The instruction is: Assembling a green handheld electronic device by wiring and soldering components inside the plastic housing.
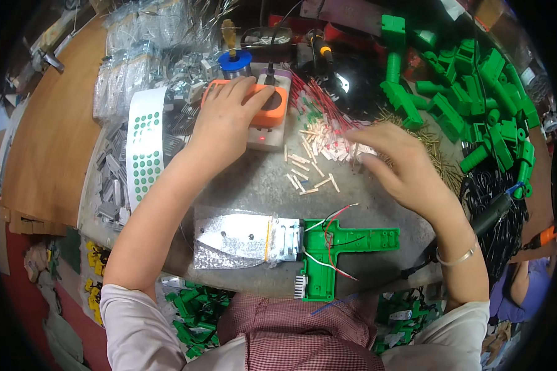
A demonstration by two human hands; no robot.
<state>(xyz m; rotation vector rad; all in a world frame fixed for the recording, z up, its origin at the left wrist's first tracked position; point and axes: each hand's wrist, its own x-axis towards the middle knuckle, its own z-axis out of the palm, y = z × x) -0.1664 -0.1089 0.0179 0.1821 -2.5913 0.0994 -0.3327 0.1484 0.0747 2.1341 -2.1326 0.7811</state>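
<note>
My left hand (pixel 221 127) lies over an orange-cased device (pixel 278 112) with a dark round face, its fingers curled across the top. The device rests on a pale box with a red light. To the right, my right hand (pixel 402 164) hovers at a heap of small white connector pieces (pixel 334 141) with red wires; thumb and forefinger are apart, and I see nothing between them. In front of me lies a T-shaped green plastic housing half (pixel 368 240). A pointed silver metal plate (pixel 238 236) in clear wrap, with a yellow band, joins it. Red, white and black wires cross the housing.
Green plastic housings (pixel 452 111) pile up at the back right, above black cables (pixel 507 232). Brass-coloured pins lie behind my right hand. At left are a sheet of green round stickers (pixel 145 148) and grey metal parts (pixel 111 185). A blue-topped spool (pixel 235 60) stands behind.
</note>
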